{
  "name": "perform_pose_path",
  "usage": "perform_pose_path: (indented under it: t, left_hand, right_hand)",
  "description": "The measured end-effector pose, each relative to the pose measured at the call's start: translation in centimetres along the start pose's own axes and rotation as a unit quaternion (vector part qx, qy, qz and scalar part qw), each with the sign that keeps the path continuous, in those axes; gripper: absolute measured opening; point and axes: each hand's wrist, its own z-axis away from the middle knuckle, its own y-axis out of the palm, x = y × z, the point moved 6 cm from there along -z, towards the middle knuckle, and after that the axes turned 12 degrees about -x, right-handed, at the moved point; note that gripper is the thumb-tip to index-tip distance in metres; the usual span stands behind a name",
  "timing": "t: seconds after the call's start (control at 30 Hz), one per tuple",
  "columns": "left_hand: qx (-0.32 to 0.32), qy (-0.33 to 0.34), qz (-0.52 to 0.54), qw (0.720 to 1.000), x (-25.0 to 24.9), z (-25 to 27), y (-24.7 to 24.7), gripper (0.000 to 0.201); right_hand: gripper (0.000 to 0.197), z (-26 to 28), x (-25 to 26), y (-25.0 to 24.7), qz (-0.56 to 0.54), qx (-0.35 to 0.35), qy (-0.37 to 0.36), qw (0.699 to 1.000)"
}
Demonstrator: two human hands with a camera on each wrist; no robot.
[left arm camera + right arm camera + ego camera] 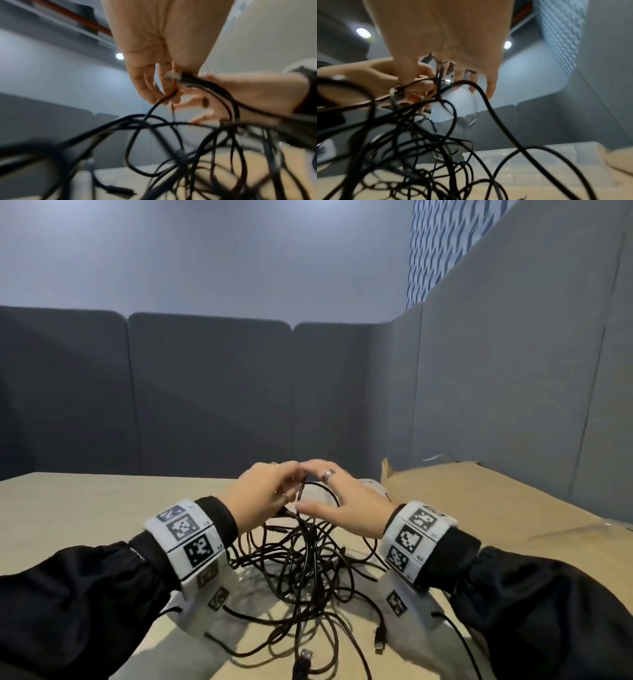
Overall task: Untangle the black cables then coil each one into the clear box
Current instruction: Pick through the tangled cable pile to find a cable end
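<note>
A tangle of black cables (308, 559) lies on the tan table (68, 508) between my forearms, and several strands are lifted out of it. My left hand (270, 491) pinches one black strand (164, 98) in its fingertips and holds a USB plug (173, 76) against the thumb. My right hand (329, 494) meets it from the right with its fingers (489, 86) extended and spread among the raised strands (490, 108). The clear box (547, 155) stands just behind the hands, mostly hidden by them in the head view (371, 484).
Loose USB plugs (380, 635) (306, 657) lie at the near edge of the tangle. Flattened cardboard (496, 508) covers the table's right side. Grey partition panels (205, 392) close off the back and the right.
</note>
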Motion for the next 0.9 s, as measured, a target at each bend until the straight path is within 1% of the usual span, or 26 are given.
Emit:
perform_pose_path:
  t: [0.03, 0.07, 0.1, 0.13, 0.17, 0.2, 0.27, 0.33, 0.37, 0.4, 0.43, 0.47, 0.5, 0.53, 0.57, 0.6, 0.63, 0.7, 0.73, 0.77, 0.8, 0.83, 0.87, 0.9]
  left_hand:
    - [-0.007, -0.014, 0.046, 0.999, 0.1, -0.2, -0.2, 0.006]
    - [-0.012, -0.035, 0.085, 0.996, 0.4, -0.4, -0.3, 0.009]
    - [-0.019, -0.061, 0.117, 0.991, 0.9, -0.5, -0.6, 0.011]
    - [-0.029, -0.082, 0.139, 0.986, 1.4, -0.7, -1.1, 0.013]
    - [-0.040, -0.096, 0.147, 0.984, 2.0, -0.8, -1.7, 0.014]
    - [-0.046, -0.104, 0.147, 0.983, 2.7, -1.0, -2.4, 0.015]
    - [-0.054, -0.121, 0.148, 0.980, 4.0, -1.1, -3.7, 0.016]
    - [-0.074, -0.145, 0.152, 0.975, 5.5, -1.0, -4.7, 0.016]
    - [-0.085, -0.160, 0.154, 0.971, 6.1, -0.9, -5.0, 0.017]
    - [-0.098, -0.177, 0.154, 0.967, 6.7, -0.8, -5.2, 0.018]
    - [-0.115, -0.197, 0.158, 0.961, 7.2, -0.6, -5.4, 0.019]
    - [-0.140, -0.216, 0.167, 0.952, 7.8, -0.5, -5.8, 0.020]
    - [-0.165, -0.231, 0.181, 0.942, 8.1, -0.3, -6.3, 0.021]
    - [-0.185, -0.241, 0.196, 0.932, 8.4, -0.1, -6.7, 0.022]
    - [-0.192, -0.245, 0.205, 0.928, 8.3, 0.0, -6.9, 0.022]
    - [-0.186, -0.244, 0.205, 0.930, 8.2, -0.1, -6.9, 0.022]
    - [-0.171, -0.238, 0.200, 0.935, 7.7, -0.2, -6.8, 0.022]
    - [-0.144, -0.223, 0.195, 0.944, 6.4, -0.9, -6.2, 0.022]
    - [-0.140, -0.216, 0.199, 0.946, 5.6, -1.3, -6.1, 0.022]
    - [-0.138, -0.212, 0.208, 0.945, 4.8, -1.7, -6.0, 0.022]
    - [-0.136, -0.209, 0.221, 0.943, 4.2, -2.1, -6.0, 0.022]
    - [-0.135, -0.209, 0.238, 0.939, 3.5, -2.5, -5.9, 0.022]
    - [-0.133, -0.213, 0.261, 0.932, 3.0, -2.8, -5.9, 0.021]
    - [-0.131, -0.223, 0.293, 0.920, 2.5, -3.0, -5.9, 0.021]
  right_hand:
    - [0.035, -0.4, 0.1, -0.3, -0.009, -0.007, 0.000, 1.000]
    - [0.016, -1.0, -0.4, -0.9, -0.001, -0.030, 0.008, 1.000]
    - [0.010, -1.5, -0.9, -1.8, 0.009, -0.049, 0.017, 0.999]
    - [0.026, -1.8, -1.8, -2.6, 0.014, -0.057, 0.036, 0.998]
    - [0.036, -1.8, -2.7, -3.2, -0.001, -0.057, 0.071, 0.996]
    - [0.039, -1.6, -3.5, -4.1, -0.041, -0.073, 0.107, 0.991]
    - [0.039, -0.9, -5.7, -5.8, -0.125, -0.120, 0.184, 0.967]
    - [0.039, 0.0, -7.9, -6.9, -0.171, -0.158, 0.256, 0.938]
    - [0.035, 0.5, -8.7, -7.3, -0.187, -0.175, 0.285, 0.924]
    - [0.027, 1.0, -9.5, -7.8, -0.204, -0.196, 0.311, 0.907]
    - [0.017, 1.5, -10.2, -8.3, -0.216, -0.219, 0.330, 0.892]
    - [0.016, 1.9, -10.9, -8.8, -0.213, -0.236, 0.345, 0.883]
    - [0.019, 2.4, -11.6, -9.4, -0.202, -0.245, 0.356, 0.879]
    - [0.020, 2.6, -12.2, -10.1, -0.173, -0.244, 0.363, 0.883]
    - [0.020, 2.7, -12.6, -10.6, -0.131, -0.231, 0.360, 0.894]
    - [0.020, 2.5, -12.6, -10.9, -0.072, -0.209, 0.344, 0.913]
    - [0.023, 2.0, -12.2, -10.9, -0.004, -0.187, 0.309, 0.933]
    - [0.023, 0.5, -9.3, -9.8, 0.103, -0.162, 0.183, 0.964]
    - [0.020, -0.2, -7.1, -8.6, 0.120, -0.141, 0.118, 0.976]
    - [0.022, -0.8, -4.8, -7.1, 0.107, -0.108, 0.066, 0.986]
    - [0.030, -1.3, -2.9, -5.3, 0.078, -0.060, 0.034, 0.995]
    - [0.038, -1.8, -1.4, -3.6, 0.036, -0.008, 0.025, 0.999]
    - [0.041, -2.1, -0.3, -1.9, -0.006, 0.037, 0.030, 0.999]
    - [0.038, -2.3, 0.1, -0.3, -0.030, 0.075, 0.039, 0.996]
